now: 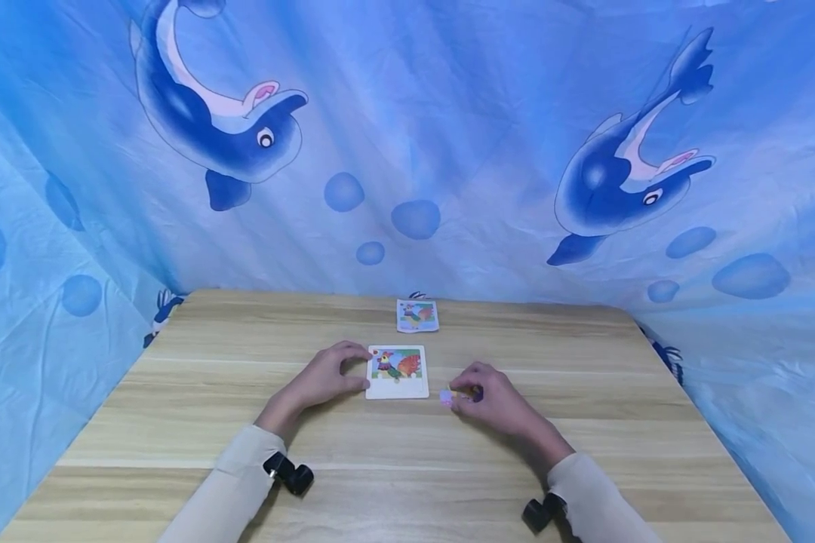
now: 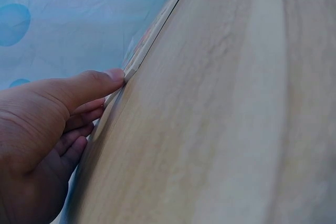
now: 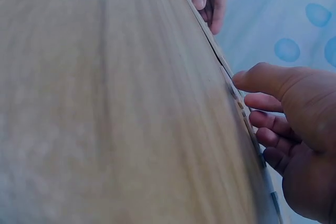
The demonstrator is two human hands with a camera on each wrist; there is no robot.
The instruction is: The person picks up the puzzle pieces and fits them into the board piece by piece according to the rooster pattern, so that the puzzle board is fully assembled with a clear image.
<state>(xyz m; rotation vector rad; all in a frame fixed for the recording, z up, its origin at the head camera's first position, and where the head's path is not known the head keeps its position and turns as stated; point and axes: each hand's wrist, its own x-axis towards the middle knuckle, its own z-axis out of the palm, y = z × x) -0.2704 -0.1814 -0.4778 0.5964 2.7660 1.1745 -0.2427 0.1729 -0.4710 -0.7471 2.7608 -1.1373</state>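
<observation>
One Row Seems Left to Fill

Your left hand (image 1: 324, 375) braces a puzzle board (image 1: 397, 389) near the middle of the counter (image 1: 380, 467), its fingers curved in a grasp on the 9 o'clock edge. At the board's 4 o'clock, just beside it, your right hand (image 1: 494, 403) has its fingers curled in a pinch on loose puzzle pieces (image 1: 446, 397); whether any is lifted off the counter, the views do not tell. A rooster picture covers the board's upper part, while a blank white strip runs along its 6 o'clock side. The step in hand looks like picking up a piece for that strip. Your next move likely calls for turning it to match the neighbouring knobs, carrying it toward 10 o'clock and pressing it flat. By count: one board; one printed card (image 1: 417, 315) with a similar rooster, lying apart at 12 o'clock; at least two loose pieces, the exact number hidden by your fingers; two hands; two black wrist mounts (image 1: 299, 480); and two large dolphins (image 1: 244, 154) on the blue backdrop (image 1: 489, 121) beyond.
</observation>
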